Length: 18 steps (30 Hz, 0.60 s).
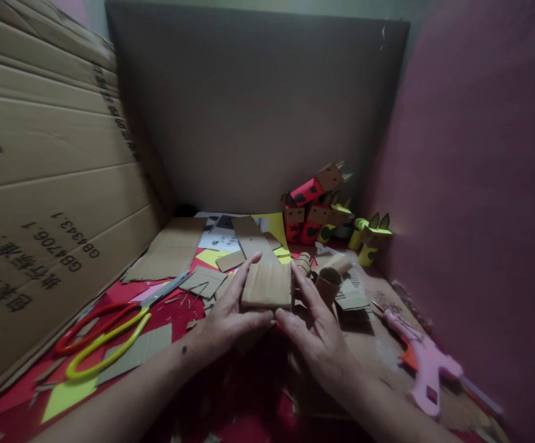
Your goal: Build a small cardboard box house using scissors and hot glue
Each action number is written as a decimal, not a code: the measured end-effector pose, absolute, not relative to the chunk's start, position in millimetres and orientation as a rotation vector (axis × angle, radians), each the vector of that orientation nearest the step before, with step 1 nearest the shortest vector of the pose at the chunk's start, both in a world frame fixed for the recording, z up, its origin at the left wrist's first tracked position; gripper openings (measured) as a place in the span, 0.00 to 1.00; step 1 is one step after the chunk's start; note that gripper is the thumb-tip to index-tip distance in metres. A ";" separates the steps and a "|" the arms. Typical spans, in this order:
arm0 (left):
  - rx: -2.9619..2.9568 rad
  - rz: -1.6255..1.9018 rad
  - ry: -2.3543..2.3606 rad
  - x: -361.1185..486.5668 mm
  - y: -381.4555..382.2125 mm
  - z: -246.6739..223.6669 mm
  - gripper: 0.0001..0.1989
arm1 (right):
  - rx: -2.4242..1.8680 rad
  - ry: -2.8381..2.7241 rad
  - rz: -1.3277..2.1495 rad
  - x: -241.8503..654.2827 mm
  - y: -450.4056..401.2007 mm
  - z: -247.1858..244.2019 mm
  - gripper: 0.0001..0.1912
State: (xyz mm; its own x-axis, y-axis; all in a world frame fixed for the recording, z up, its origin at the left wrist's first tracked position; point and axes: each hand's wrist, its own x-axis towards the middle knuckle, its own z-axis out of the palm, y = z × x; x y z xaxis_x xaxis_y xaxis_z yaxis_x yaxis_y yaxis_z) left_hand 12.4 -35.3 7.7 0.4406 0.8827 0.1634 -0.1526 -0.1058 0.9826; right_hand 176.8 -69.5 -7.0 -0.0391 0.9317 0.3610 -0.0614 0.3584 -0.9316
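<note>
A small cardboard box [267, 286] is held between my two hands in the middle of the view. My left hand [235, 304] grips its left side, thumb along the near edge and index finger along the side. My right hand [313, 323] grips the opposite side the same way, thumb tip close to the left one. Just beyond my right fingers stand a cardboard tube [328, 284] and a smaller tube with dark lines [303, 263]. The underside of the box and some fingertips are hidden.
Scissors with red and yellow handles [142, 317] lie left among cardboard scraps [205, 282]. A pink glue gun [427, 357] lies right. Several red and yellow cardboard animal figures [311, 212] stand at the back. A large carton [50, 184] walls the left; a pink wall [475, 184] bounds the right.
</note>
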 end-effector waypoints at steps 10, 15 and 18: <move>1.419 0.934 0.665 4.1 -25.5 -2.8 0.39 | -0.834 -1.197 1.135 172.9 -69.7 -8.8 0.28; 1.305 0.980 0.603 8.7 -28.1 -3.6 0.36 | -0.830 -1.219 1.174 168.5 -73.1 -9.0 0.28; 1.480 0.986 0.722 9.7 -31.7 -1.4 0.31 | -0.851 -1.255 1.132 167.8 -76.7 -9.9 0.27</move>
